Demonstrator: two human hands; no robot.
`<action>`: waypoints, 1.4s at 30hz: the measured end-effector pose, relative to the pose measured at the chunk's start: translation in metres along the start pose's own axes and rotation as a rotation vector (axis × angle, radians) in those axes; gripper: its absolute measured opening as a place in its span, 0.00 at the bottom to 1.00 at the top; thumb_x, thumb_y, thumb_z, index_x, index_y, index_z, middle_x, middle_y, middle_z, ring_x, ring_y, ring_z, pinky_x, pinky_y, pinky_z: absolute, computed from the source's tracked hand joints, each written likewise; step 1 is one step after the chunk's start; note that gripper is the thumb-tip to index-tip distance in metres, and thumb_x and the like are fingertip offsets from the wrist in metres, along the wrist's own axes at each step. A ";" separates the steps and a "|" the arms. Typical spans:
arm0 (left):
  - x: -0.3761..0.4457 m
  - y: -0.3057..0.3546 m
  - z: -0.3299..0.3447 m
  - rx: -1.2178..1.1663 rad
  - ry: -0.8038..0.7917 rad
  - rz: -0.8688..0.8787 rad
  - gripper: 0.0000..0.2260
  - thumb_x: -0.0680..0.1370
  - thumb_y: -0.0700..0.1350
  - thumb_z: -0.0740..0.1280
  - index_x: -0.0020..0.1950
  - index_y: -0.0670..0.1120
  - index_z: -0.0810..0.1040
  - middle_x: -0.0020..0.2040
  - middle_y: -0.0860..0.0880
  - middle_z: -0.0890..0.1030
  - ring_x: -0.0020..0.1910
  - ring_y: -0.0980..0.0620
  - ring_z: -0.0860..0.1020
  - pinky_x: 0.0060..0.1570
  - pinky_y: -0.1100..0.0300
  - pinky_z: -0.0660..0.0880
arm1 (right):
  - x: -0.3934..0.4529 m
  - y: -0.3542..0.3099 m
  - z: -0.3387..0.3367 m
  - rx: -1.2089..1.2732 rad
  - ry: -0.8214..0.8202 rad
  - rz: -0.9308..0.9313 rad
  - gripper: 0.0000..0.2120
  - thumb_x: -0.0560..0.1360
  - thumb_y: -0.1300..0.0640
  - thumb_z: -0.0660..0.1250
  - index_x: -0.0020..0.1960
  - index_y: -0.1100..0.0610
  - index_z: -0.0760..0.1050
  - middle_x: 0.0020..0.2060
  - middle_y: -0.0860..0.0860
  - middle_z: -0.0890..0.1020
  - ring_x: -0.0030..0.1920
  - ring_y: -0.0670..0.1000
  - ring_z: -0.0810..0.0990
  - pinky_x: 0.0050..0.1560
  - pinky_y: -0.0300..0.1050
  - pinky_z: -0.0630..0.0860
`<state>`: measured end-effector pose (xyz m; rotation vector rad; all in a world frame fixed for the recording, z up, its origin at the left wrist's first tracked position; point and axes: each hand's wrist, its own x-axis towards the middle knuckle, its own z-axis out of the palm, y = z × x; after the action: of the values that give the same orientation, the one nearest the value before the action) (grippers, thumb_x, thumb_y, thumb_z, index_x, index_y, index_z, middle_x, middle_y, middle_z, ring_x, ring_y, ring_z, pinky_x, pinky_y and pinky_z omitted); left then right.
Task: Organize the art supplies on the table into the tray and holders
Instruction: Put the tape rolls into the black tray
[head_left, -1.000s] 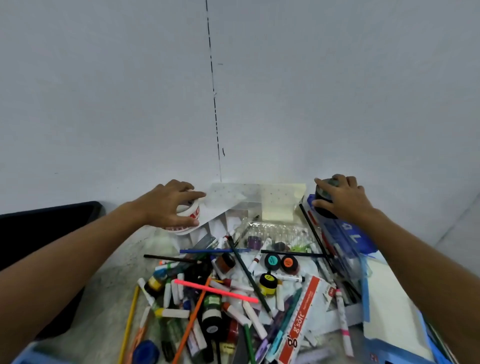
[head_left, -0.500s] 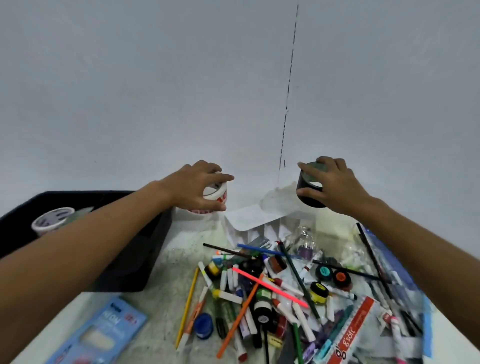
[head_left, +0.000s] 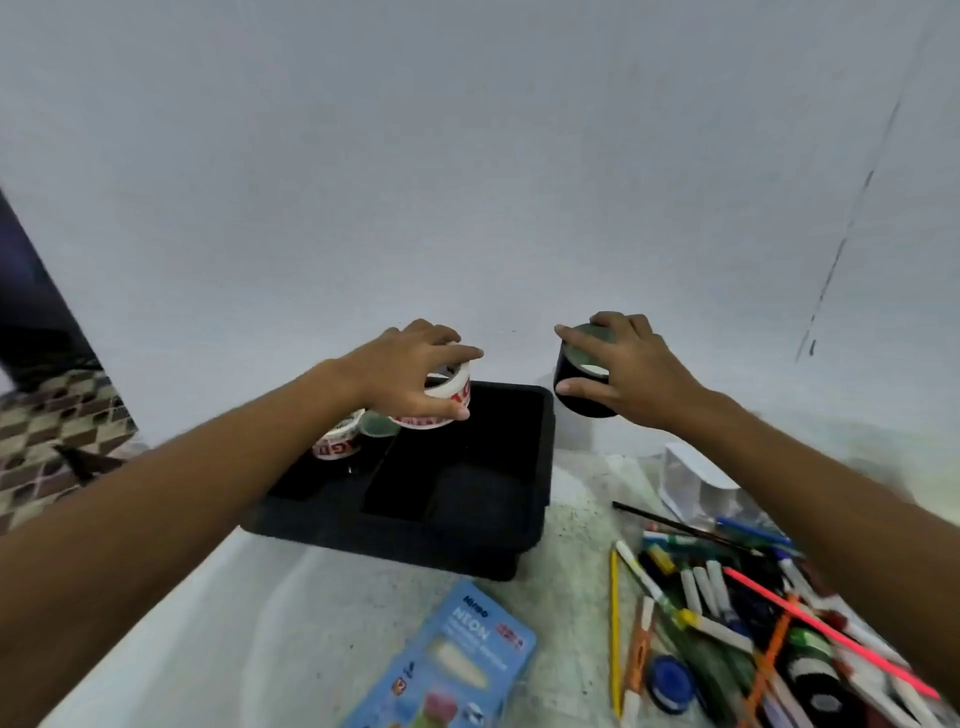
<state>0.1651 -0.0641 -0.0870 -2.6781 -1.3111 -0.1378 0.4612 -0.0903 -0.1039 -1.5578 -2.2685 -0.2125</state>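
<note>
art supplies are on the move toward the black tray (head_left: 540, 467): half a second ago both hands hovered over the far edge of the clutter, and now the left hand (head_left: 410, 371) holds a white tape roll with red print (head_left: 447, 397) above the tray's rear compartment, fingers curled round its rim from above. the right hand (head_left: 631, 371) grips a black tape roll (head_left: 582, 392) the same way, just right of the tray's far corner and not yet over it. the view has swung left with the carry, bringing the tray to the centre and pushing the pile of pens and markers (head_left: 737, 603) below the right forearm. this suggests both rolls are a moment from being set down, with the pile itself untouched.

counted: two rolls in hand, one per hand. under the left hand, already in the tray, lie one more white roll with red print (head_left: 337, 441) and what looks like one clear roll (head_left: 379, 423) beside it, though blur makes that second one uncertain. one tray. one blue neon packet (head_left: 447, 660) on the table near the left forearm. one round blue pot (head_left: 672, 683) at the pile's near edge. one white holder (head_left: 696, 483) below the right wrist. the loose pens overlap too much for a sure tally.
</note>
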 end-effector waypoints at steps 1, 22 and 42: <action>-0.010 -0.018 0.001 0.002 -0.012 -0.003 0.43 0.65 0.77 0.52 0.75 0.57 0.62 0.71 0.49 0.68 0.70 0.49 0.62 0.65 0.46 0.65 | 0.010 -0.018 0.007 0.008 0.002 -0.002 0.40 0.67 0.27 0.51 0.75 0.42 0.62 0.70 0.55 0.65 0.68 0.58 0.61 0.65 0.55 0.64; -0.111 -0.187 0.085 -0.183 -0.167 -0.003 0.50 0.65 0.72 0.67 0.78 0.47 0.55 0.75 0.49 0.63 0.73 0.49 0.60 0.70 0.52 0.62 | 0.108 -0.232 0.132 0.087 -0.250 -0.114 0.42 0.71 0.30 0.62 0.78 0.46 0.52 0.71 0.54 0.63 0.69 0.55 0.60 0.70 0.51 0.63; -0.095 -0.181 0.140 0.031 -0.277 0.065 0.48 0.67 0.63 0.74 0.78 0.47 0.54 0.76 0.46 0.55 0.75 0.46 0.53 0.68 0.43 0.64 | 0.109 -0.259 0.183 -0.383 -0.576 -0.136 0.59 0.62 0.27 0.68 0.76 0.64 0.52 0.71 0.60 0.62 0.70 0.60 0.61 0.66 0.60 0.65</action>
<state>-0.0345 -0.0031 -0.2206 -2.7848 -1.2803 0.2679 0.1476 -0.0323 -0.2061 -1.8343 -2.9212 -0.2756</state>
